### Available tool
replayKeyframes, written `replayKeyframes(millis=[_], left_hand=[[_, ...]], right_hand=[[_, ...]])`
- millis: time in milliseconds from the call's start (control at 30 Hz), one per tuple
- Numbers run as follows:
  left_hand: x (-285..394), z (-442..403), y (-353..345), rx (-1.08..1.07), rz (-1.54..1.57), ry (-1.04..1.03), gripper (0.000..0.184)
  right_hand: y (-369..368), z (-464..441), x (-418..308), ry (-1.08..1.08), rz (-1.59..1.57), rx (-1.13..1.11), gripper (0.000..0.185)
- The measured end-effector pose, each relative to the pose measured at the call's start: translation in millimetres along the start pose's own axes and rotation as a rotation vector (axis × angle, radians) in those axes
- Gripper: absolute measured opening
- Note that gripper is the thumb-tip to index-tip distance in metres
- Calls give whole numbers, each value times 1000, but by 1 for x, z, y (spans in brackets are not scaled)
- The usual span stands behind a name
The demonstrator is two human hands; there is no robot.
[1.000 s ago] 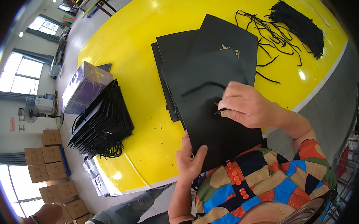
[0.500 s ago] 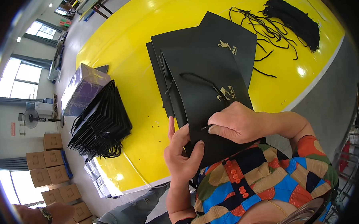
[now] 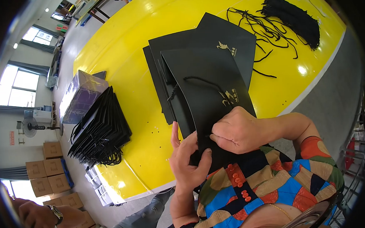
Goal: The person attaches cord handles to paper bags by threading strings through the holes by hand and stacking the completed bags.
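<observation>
A black paper bag (image 3: 213, 63) with a gold bird emblem stands tilted in front of me. My left hand (image 3: 188, 160) grips its left side near the bottom, thumb on the front panel and some fingers hidden behind the edge. Pinched close to that panel, my right hand (image 3: 238, 132) holds the tip of a black cord (image 3: 208, 136), mostly covered by the fingers. Another length of black cord (image 3: 201, 78) loops across the bag's front above the emblem. More black bags (image 3: 228, 34) lie beneath, on the yellow table (image 3: 145, 99).
Loose black cords (image 3: 264, 27) and a dense cord bundle (image 3: 294, 21) lie at the far right. On the left are a stack of black bags with handles (image 3: 99, 132) and a taped purple box (image 3: 82, 96). Another person's hand (image 3: 36, 216) shows at lower left, near cardboard boxes (image 3: 48, 175).
My right hand stays pinched, its fingers now closer to the bag, with less cord tip showing. My left thumb has shifted slightly. The other person's hand has moved further into view.
</observation>
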State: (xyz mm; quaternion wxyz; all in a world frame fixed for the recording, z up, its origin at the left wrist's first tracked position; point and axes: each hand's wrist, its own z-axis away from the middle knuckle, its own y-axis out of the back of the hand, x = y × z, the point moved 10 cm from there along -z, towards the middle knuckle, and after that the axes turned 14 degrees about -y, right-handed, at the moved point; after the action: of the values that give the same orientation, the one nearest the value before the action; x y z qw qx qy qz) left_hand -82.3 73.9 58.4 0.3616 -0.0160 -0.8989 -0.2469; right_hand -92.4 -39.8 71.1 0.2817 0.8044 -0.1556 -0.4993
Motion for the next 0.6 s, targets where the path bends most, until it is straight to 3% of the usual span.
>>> replayKeyframes(millis=[200, 400, 600], left_hand=[[25, 0, -8, -85, -316, -84, 43], [25, 7, -8, -42, -288, -42, 38], [32, 6, -13, -124, -257, -55, 37]], right_hand=[[-9, 7, -10, 76, 122, 0, 19], [-16, 6, -3, -5, 12, -89, 16], [-27, 2, 11, -203, -110, -391, 20]])
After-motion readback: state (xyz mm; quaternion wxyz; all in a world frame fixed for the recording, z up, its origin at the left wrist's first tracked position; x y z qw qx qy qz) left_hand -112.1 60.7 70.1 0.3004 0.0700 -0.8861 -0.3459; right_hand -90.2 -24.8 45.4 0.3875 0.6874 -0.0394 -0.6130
